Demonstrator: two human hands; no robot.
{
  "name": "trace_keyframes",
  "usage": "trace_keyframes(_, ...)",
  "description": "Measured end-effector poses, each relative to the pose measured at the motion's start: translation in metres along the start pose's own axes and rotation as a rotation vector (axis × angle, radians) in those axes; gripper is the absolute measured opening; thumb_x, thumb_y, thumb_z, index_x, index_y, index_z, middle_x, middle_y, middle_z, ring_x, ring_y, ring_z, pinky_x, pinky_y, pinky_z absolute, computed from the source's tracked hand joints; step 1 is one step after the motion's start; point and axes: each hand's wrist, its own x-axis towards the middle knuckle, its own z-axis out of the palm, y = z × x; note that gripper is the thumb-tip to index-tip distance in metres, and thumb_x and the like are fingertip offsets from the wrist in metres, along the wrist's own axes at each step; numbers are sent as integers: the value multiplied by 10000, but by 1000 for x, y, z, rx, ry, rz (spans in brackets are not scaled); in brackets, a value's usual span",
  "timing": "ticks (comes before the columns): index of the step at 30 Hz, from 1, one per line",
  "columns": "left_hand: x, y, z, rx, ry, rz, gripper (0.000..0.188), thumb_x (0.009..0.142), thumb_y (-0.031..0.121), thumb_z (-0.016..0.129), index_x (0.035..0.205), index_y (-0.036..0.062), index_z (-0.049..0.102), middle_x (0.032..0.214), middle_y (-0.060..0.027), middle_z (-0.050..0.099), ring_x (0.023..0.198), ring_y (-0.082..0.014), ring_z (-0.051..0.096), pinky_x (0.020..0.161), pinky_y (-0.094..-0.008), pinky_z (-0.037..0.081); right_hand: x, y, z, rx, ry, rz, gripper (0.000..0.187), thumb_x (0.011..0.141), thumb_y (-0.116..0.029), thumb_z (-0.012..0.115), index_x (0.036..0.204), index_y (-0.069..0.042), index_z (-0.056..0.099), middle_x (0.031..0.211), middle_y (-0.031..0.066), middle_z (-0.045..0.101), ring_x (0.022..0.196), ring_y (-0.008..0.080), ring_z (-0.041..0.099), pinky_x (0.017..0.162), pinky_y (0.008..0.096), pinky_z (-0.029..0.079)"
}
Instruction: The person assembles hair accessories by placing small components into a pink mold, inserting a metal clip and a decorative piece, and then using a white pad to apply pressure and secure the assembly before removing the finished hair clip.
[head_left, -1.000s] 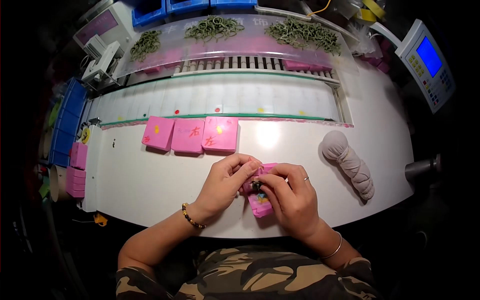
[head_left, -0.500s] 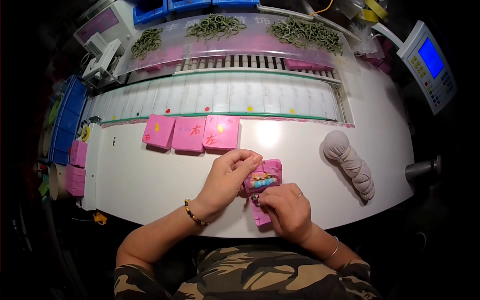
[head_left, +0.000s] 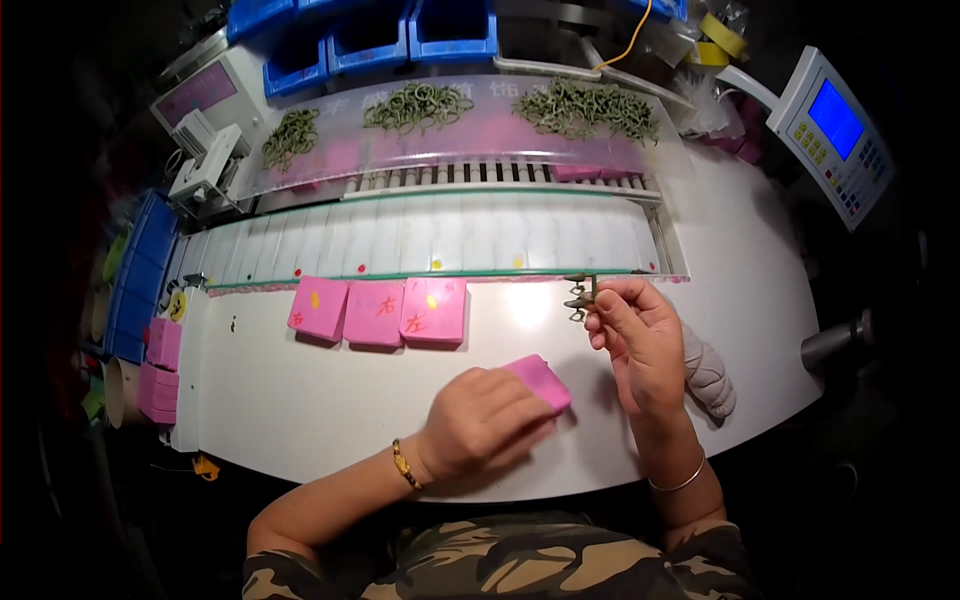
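My left hand (head_left: 478, 425), slightly blurred, curls over a pink rubber mould block (head_left: 540, 382) just above the table's near edge. Its fingers cover the block's near side. Farther right and raised, my right hand (head_left: 643, 340) pinches a small dark green wax piece (head_left: 578, 298) between thumb and fingers. Thin prongs and a loop-like end stick out of that piece to the left. Behind my right wrist lies a wrapped grey cloth bundle (head_left: 708, 375), partly hidden by the hand. Several finger-lengths away, three pink mould blocks (head_left: 435, 308) with red and yellow marks stand in a row.
A row of white plates (head_left: 400, 235) with coloured dots runs across the table behind the blocks. Above it, a clear sheet (head_left: 340, 135) bears three heaps of green wax pieces (head_left: 590, 110). Blue bins (head_left: 452, 35) stand at the back, a control panel (head_left: 838, 135) at right.
My right hand has risen away to the right with the green piece. The opened mould, with coloured inner parts showing, now appears as one pink block under my left hand. The view has tilted upward.
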Motion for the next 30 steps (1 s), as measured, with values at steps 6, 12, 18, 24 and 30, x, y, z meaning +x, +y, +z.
trace_keyframes(6,17,-14,-1,-744,118,-828,364,919,127,671,1239,-18,577,1022,-104,690,897,-121,631,778,-254,502,19,4,10,-137,-78,-93,99,921,-43,657,999,18,648,887,79,683,747,102,621,628,219,492)
trace_keyframes(12,46,-34,-3,-1093,149,-920,317,955,168,630,1206,-23,602,981,-83,679,829,-90,592,720,-233,490,15,19,14,-547,-74,-358,91,897,-28,669,982,-10,697,922,46,677,769,91,608,617,212,468)
trace_keyframes(18,39,-41,2,-1080,190,-969,179,957,151,622,1040,-8,632,871,-48,650,752,-81,579,669,-236,484,15,20,12,-677,-157,-520,113,867,2,673,973,-5,713,891,87,667,758,160,620,603,259,478)
trace_keyframes(24,36,-42,4,-1109,216,-1009,156,958,135,619,1028,-4,629,869,-47,650,742,-78,582,643,-228,482,12,15,15,-843,-129,-560,133,830,11,696,961,-13,703,848,95,657,738,197,620,604,291,486)
trace_keyframes(30,35,-34,10,-941,214,-969,160,937,126,651,1034,1,630,894,-29,659,751,-51,581,635,-207,478,14,21,14,-1009,-135,-805,130,771,-12,701,893,-24,659,820,115,620,704,273,605,619,358,490)
